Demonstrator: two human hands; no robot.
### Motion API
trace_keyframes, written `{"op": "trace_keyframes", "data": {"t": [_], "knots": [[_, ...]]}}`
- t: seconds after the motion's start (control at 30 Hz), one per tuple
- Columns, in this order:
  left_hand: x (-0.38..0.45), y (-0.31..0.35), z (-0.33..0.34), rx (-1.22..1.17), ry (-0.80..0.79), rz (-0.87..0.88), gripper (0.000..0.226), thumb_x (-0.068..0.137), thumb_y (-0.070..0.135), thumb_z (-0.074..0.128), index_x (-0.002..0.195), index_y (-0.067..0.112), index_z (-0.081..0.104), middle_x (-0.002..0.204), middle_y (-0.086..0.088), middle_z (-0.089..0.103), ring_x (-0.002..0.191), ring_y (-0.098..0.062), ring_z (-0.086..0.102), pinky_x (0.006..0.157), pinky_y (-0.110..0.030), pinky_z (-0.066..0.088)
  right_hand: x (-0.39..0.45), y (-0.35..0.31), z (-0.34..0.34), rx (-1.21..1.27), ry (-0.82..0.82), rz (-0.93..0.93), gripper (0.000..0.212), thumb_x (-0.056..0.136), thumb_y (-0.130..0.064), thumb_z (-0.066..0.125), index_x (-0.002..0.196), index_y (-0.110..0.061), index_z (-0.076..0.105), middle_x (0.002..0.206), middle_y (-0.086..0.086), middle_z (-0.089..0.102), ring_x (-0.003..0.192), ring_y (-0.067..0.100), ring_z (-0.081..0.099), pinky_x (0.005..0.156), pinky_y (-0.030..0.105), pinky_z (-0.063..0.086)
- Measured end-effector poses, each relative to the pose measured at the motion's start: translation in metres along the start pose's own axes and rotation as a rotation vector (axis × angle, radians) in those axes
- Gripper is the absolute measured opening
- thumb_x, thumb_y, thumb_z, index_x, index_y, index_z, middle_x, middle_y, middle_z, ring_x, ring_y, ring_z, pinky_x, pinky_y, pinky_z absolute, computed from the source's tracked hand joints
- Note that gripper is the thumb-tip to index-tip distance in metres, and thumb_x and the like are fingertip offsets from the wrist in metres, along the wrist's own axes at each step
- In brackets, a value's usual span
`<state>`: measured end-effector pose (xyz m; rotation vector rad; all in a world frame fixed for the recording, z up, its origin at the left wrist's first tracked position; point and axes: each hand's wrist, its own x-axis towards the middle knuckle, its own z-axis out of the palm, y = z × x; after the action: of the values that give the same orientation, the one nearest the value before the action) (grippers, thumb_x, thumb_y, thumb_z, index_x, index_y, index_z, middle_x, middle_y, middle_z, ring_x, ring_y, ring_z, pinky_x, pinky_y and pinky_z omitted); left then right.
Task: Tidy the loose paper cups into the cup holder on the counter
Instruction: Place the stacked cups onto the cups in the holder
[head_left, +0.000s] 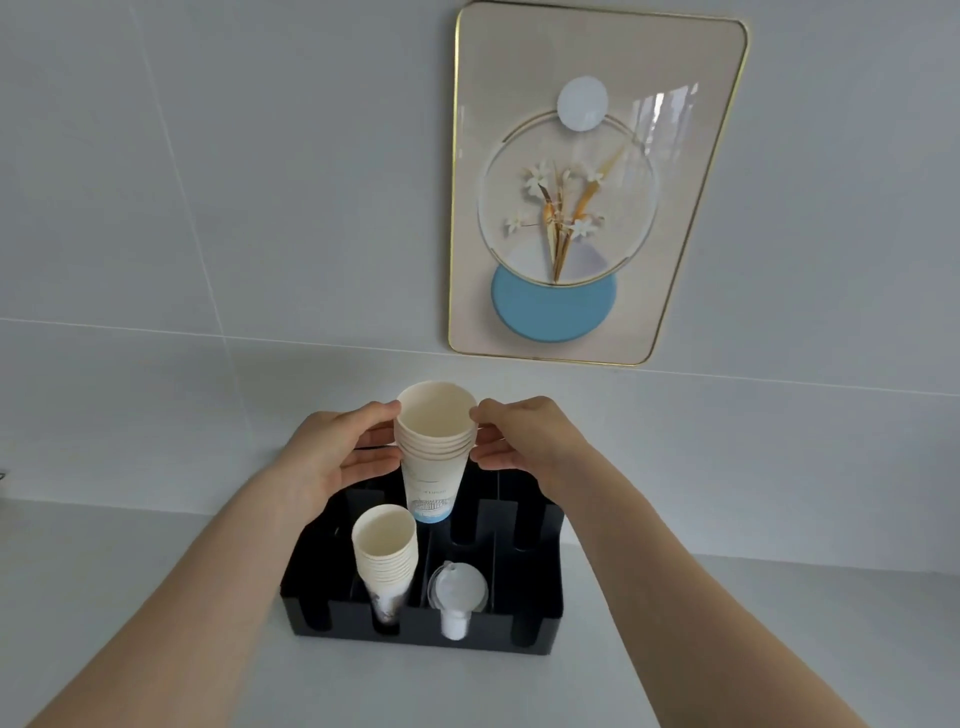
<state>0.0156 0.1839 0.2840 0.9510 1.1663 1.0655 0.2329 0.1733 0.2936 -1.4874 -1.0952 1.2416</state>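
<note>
A black cup holder (540, 603) with several slotted compartments stands on the white counter against the wall. Both my hands hold a nested stack of paper cups (434, 452) upright above the holder's back row, its blue-printed base just over a rear compartment. My left hand (337, 457) grips the stack's left side near the rims, and my right hand (524, 441) pinches its right side. A second stack of paper cups (385, 556) sits upright in a front compartment. Beside it, plastic lids (457, 587) rest in the neighbouring front compartment.
A gold-framed flower picture (592, 182) hangs on the tiled wall above and right of the holder. The white counter (156, 545) stretches left, right and in front of the holder.
</note>
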Motion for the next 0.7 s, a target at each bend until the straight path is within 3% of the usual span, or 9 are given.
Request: {"op": "trace_keyframes", "data": {"t": [0.47, 0.7], "knots": [[0.06, -0.042, -0.07, -0.026, 0.051, -0.105, 0.024, 0.086, 0.021, 0.074, 0.103, 0.003, 0.073, 0.084, -0.011, 0.076, 0.076, -0.025, 0.073, 0.075, -0.035, 0.062, 0.054, 0.039, 0.079, -0.047, 0.002, 0.122, 0.023, 0.087, -0.016, 0.07, 0.096, 0.005, 0.074, 0.095, 0.023, 0.076, 0.071, 0.024, 0.074, 0.064, 0.03, 0.063], [0.077, -0.072, -0.077, -0.017, 0.07, -0.178, 0.019, 0.085, 0.02, 0.076, 0.094, 0.003, 0.073, 0.087, -0.016, 0.076, 0.075, -0.026, 0.072, 0.066, -0.031, 0.064, 0.069, 0.07, 0.089, -0.097, 0.0, 0.195, 0.021, 0.088, -0.017, 0.069, 0.096, 0.0, 0.075, 0.091, 0.021, 0.077, 0.069, 0.023, 0.075, 0.062, 0.029, 0.062]]}}
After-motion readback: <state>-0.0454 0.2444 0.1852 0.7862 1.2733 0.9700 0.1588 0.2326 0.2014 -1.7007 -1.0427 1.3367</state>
